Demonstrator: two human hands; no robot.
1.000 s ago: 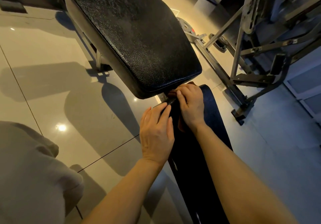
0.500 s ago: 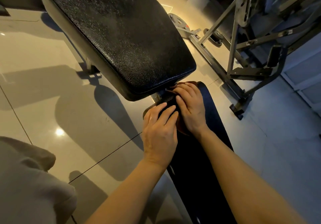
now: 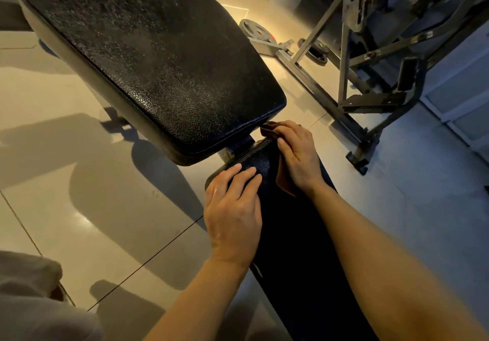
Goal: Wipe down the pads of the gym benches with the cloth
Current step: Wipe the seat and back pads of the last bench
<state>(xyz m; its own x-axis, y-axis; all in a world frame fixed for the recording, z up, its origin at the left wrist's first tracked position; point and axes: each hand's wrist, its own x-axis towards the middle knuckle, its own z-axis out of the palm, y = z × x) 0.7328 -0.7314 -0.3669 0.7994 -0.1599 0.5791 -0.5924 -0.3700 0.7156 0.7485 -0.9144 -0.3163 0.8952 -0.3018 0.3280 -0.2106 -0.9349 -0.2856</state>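
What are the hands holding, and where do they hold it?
The right hand presses the brown cloth flat on the narrow pad, over its middle. The left hand holds nothing.

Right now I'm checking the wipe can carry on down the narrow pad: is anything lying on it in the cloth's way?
Only the person's own left hand, resting flat on the narrow pad beside the brown cloth under the right hand. Nothing else visible lies on the pad nearer the camera.
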